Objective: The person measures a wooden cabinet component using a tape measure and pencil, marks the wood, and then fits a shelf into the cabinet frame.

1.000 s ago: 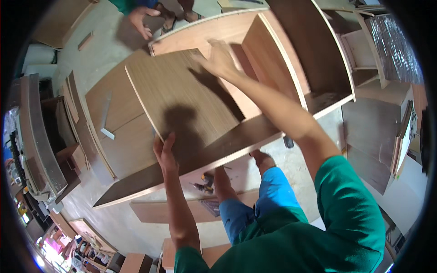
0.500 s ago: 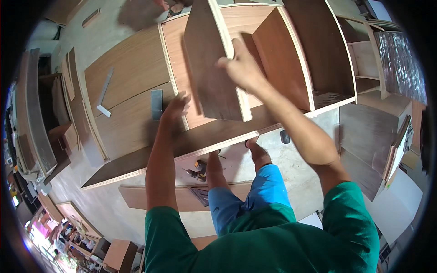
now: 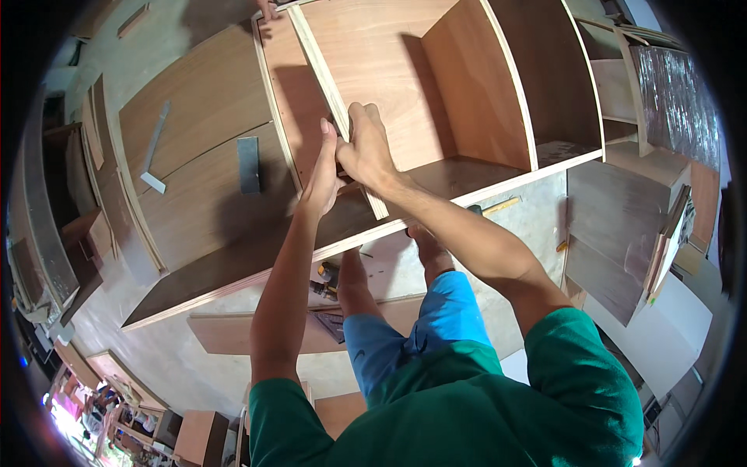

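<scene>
Both hands up on a thin plywood divider panel [image 3: 334, 109] standing on edge inside a large wooden cabinet carcass [image 3: 233, 265] laid on its back on the floor. Left hand [image 3: 323, 173] flat against the panel's left face, fingers stretched upward, palm pressing, not wrapped round. Right hand [image 3: 366, 148] clenched over the panel's top edge from the right side, fingers curled across it, thumb side toward the left hand, the two hands touching or nearly so. Panel running from the carcass's near rail up toward the far side, slightly tilted in the fisheye view, lower end meeting the near rail just below the hands.

To the right of the panel, an open compartment, then a fixed upright divider [image 3: 482, 86] and a further, darker compartment. To the left, a broad back panel carrying a metal square [image 3: 156, 148] and a small grey flat piece [image 3: 249, 163], both well clear of the hands. Beyond the near rail, on the floor by the bare feet, a yellow-handled tool [image 3: 498, 206] and a small dark-and-yellow tool [image 3: 325, 279]. A loose board [image 3: 233, 335] lying on the floor under the left forearm. Stacked panels [image 3: 615, 257] leaning at the right. Blue shorts and green shirt filling the lower edge, forearms hiding part of the near rail.
</scene>
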{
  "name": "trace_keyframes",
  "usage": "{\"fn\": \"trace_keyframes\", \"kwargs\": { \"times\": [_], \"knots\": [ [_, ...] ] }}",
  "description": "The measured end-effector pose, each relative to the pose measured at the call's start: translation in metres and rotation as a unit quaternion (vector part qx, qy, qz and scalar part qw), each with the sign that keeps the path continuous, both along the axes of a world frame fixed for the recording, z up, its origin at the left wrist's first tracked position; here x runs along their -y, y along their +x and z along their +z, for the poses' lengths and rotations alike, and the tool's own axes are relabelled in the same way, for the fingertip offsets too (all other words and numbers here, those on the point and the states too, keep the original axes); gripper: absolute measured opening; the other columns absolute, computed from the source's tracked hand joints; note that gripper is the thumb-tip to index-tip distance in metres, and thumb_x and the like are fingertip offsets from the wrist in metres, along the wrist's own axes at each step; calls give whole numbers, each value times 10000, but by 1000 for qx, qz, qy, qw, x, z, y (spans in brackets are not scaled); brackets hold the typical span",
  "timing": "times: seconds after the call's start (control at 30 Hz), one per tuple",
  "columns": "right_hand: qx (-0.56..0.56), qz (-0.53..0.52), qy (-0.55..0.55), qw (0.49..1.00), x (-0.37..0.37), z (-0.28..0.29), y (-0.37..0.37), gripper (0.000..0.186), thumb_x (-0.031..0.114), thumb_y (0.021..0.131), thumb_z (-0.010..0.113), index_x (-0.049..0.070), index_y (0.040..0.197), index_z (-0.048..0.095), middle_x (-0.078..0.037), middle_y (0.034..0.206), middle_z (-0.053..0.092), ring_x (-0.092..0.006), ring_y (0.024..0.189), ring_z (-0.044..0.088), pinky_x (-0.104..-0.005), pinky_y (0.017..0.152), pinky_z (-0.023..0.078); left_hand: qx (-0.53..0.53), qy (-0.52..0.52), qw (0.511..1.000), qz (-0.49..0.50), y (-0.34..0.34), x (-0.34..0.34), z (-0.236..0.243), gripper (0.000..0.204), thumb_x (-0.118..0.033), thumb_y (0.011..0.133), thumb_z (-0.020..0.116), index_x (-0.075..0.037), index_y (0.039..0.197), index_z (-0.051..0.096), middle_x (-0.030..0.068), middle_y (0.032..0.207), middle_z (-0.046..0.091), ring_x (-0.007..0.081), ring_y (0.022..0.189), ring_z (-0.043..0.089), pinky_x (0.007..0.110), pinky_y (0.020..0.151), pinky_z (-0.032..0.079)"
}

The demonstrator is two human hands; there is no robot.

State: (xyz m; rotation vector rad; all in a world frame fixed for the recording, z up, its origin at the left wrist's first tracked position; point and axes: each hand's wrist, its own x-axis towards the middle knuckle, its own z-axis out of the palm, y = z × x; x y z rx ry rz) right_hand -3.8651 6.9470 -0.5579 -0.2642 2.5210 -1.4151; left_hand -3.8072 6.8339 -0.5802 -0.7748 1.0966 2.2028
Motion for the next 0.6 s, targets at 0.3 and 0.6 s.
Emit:
{"fn": "trace_keyframes", "kwargs": {
  "times": [0.3, 0.6],
  "knots": [
    [9, 4, -25, 1000, -6, -13, 22, 269, 80, 887, 687, -67, 1028, 512, -300, 1059, 493, -478, 995, 506, -542, 894, 440, -50, -60, 995, 68, 18, -16, -25, 1014, -786, 1042, 413, -73, 1706, 133, 225, 1677, 343, 343, 1533, 427, 549, 1235, 391],
    [19, -5, -20, 1000, -24, -23, 16, 275, 89, 878, 688, -63, 1027, 513, -289, 1052, 491, -466, 985, 514, -535, 859, 449, -62, -43, 994, 85, 19, -41, -31, 949, -763, 1057, 416, -61, 1670, 239, 183, 1621, 431, 299, 1499, 473, 546, 1222, 415]
  ]
}}
